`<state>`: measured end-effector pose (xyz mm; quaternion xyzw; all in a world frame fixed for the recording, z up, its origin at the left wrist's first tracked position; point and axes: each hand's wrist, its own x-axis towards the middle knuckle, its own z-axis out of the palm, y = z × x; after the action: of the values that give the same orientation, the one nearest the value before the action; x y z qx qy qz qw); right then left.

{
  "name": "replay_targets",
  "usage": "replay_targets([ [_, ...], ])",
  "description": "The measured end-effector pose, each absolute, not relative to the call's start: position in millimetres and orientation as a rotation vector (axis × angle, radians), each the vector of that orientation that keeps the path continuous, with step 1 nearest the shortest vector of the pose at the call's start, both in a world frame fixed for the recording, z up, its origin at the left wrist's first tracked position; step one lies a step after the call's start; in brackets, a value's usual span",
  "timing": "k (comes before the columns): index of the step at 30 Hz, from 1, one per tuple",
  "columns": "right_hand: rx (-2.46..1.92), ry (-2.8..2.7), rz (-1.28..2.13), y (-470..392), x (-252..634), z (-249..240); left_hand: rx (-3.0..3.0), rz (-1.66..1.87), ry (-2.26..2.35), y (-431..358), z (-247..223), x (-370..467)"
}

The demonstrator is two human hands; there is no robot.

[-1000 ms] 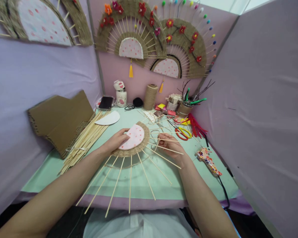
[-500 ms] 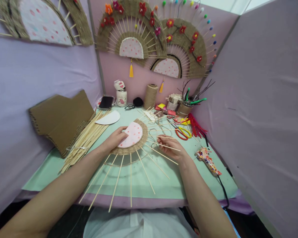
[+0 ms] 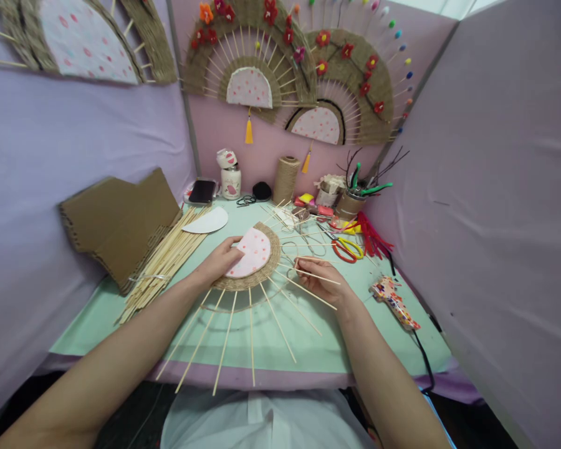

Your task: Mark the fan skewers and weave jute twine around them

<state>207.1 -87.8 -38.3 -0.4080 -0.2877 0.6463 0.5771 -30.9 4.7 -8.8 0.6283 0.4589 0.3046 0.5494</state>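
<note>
My left hand (image 3: 224, 259) grips a half-round woven fan, thumb on its white dotted fabric centre (image 3: 255, 252) and fingers out of sight beneath. A band of brown twine weaving (image 3: 272, 268) borders the fabric. Thin wooden sticks (image 3: 279, 321) radiate from that band toward me and to the right. At the fan's right side, my right hand (image 3: 318, 279) is closed in a pinch among the sticks, seemingly on a thin strand of twine (image 3: 293, 257). A loose length of twine curves below the woven band, across the sticks.
Left lie a stick bundle (image 3: 161, 265), a white paper piece (image 3: 206, 221) and folded cardboard (image 3: 121, 218). Scissors (image 3: 348, 249), red fuzzy stems (image 3: 374, 237) and a patterned glue gun (image 3: 395, 302) are on the right. A twine spool (image 3: 287, 179) stands behind; finished fans (image 3: 250, 87) hang above.
The fan has turned very slightly, its near sticks shifting a little rightward. The whole view has shifted slightly too. Both hands keep their hold.
</note>
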Motion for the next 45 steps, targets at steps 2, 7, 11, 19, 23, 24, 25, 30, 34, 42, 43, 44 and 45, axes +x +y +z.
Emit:
replay_targets([
  [2, -0.951, -0.68, 1.519, -88.1, 206.6, -37.1, 1.502, 0.726, 1.086, 5.3, -9.5, -31.1],
  [7, -0.959, -0.717, 1.524, -89.0, 206.8, -34.5, 1.527, 0.719, 1.078, 6.8, -11.7, -31.5],
  [11, -0.993, -0.721, 1.507, -89.8, 207.7, -34.8, 1.515, 0.724, 1.082, 5.9, -10.5, -30.9],
  [19, -1.158, -0.784, 1.353, -86.1, 206.0, -41.7, 1.51, 0.752, 1.099, 6.6, -10.3, -31.4],
  [23, -1.195, -0.822, 1.176, -82.7, 201.5, -45.0, 1.517, 0.744, 1.09, 6.4, -12.6, -31.0],
  [24, -1.21, -0.837, 1.126, -82.4, 200.2, -45.1, 1.516, 0.742, 1.091, 6.0, -12.8, -30.7],
  [25, -1.227, -0.854, 1.077, -82.3, 198.9, -44.8, 1.512, 0.741, 1.095, 5.7, -12.7, -30.4],
  [30, -1.306, -0.92, 0.897, -84.6, 194.9, -39.6, 1.474, 0.726, 1.126, 4.2, -10.4, -29.4],
  [34, -1.346, -0.934, 0.822, -84.3, 194.4, -39.8, 1.457, 0.717, 1.116, 4.4, -11.8, -29.4],
  [42, -1.37, -0.91, 0.721, -81.8, 193.5, -46.9, 1.39, 0.701, 1.029, 1.8, -15.9, -28.8],
  [43, -1.366, -0.906, 0.712, -81.8, 193.2, -47.1, 1.378, 0.698, 1.023, 1.1, -15.5, -28.6],
  [44, -1.361, -0.902, 0.703, -81.8, 192.9, -47.2, 1.366, 0.695, 1.017, 0.4, -15.0, -28.4],
  [45, -1.355, -0.897, 0.695, -81.9, 192.6, -47.2, 1.354, 0.69, 1.009, -0.3, -14.4, -28.3],
])
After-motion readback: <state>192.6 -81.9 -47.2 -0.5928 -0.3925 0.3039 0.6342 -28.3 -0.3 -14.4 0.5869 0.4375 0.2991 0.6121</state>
